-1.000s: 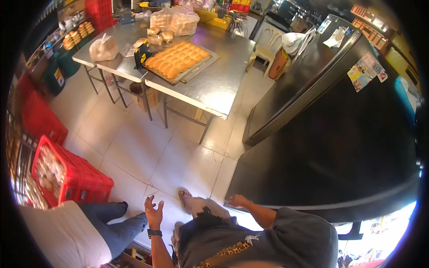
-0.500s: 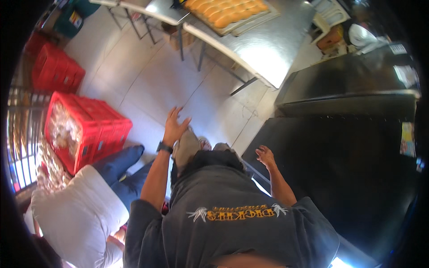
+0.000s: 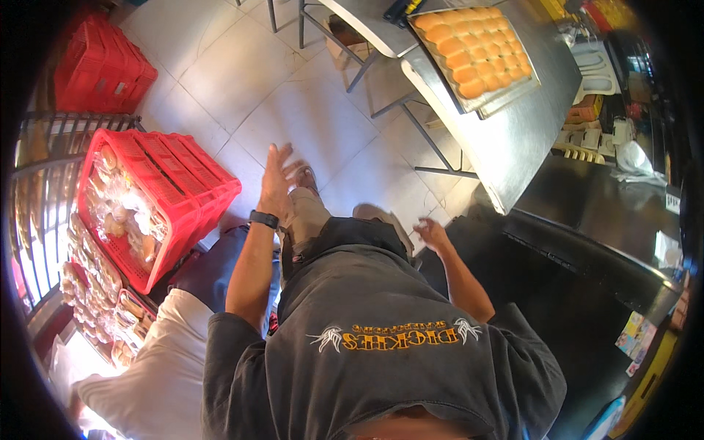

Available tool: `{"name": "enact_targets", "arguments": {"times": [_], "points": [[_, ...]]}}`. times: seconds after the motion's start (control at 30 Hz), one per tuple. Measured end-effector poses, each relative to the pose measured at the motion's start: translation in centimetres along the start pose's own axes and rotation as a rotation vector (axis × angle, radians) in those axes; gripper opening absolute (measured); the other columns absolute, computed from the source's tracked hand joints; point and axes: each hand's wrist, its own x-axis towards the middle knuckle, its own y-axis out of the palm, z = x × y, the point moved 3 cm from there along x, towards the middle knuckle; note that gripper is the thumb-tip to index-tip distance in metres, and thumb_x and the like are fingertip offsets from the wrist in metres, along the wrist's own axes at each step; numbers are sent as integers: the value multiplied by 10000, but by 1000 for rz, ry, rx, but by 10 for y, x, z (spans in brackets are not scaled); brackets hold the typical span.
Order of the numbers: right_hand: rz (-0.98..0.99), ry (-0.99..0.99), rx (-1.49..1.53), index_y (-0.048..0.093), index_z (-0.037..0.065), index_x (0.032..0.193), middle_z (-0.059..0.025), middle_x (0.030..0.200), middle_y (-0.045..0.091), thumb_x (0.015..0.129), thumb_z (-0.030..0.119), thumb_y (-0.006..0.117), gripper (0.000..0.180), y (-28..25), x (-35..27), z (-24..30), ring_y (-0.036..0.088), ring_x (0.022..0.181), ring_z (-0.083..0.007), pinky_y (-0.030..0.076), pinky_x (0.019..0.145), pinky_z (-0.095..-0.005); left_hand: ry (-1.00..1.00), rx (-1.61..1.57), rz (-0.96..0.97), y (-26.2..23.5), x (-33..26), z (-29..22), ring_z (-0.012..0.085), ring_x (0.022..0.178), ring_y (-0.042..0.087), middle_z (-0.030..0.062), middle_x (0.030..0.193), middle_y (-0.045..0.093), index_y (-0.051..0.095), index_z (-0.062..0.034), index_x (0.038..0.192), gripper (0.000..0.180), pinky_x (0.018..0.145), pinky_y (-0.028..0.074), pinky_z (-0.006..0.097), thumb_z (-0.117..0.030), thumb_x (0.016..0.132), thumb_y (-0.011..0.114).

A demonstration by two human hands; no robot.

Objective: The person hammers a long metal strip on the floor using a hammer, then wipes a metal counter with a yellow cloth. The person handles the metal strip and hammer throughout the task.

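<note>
My left hand (image 3: 276, 185), with a dark watch on the wrist, hangs over the tiled floor with its fingers apart and nothing in them. Nearest to it is a red plastic crate (image 3: 192, 180) on the left, holding several plastic-wrapped bread packs (image 3: 121, 213). On the other side of my body, my right hand (image 3: 431, 233) is in the air with loosely bent fingers, holding nothing. Beside it is a large black cabinet-like surface (image 3: 484, 286). Ahead to the right, a tray of golden bread rolls (image 3: 477, 51) rests on a metal-topped table (image 3: 506, 139).
More red crates (image 3: 103, 70) stand at the far left, by a dark metal rack (image 3: 44, 172). A person in a light shirt (image 3: 158, 367) is close on my left. Table legs (image 3: 440, 150) reach into the floor space ahead. White plastic items (image 3: 590, 70) lie beyond the table.
My view has shifted; the table with the rolls now appears further right and the crates further in. Both my hands remain empty. The person on the left appears lower in view.
</note>
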Motion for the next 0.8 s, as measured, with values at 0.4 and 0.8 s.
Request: {"name": "enact_targets", "arguments": {"times": [0.4, 0.8], "points": [[-101, -493, -381, 497, 79, 1366, -160, 1060, 718, 924, 299, 643, 515, -21, 304, 394, 668, 1043, -370, 515, 916, -446, 214, -220, -371, -32, 137, -117, 389, 1332, 470, 207, 1627, 188, 121, -69, 1593, 880, 1064, 416, 540, -656, 996, 391], [-610, -456, -254, 720, 83, 1012, -143, 982, 734, 927, 212, 595, 199, -55, 681, 532, 692, 979, -326, 530, 842, -422, 121, 46, -425, -100, 437, -35, 338, 1301, 507, 237, 1585, 262, 143, -6, 1573, 850, 1043, 455, 460, -512, 1008, 527]]}}
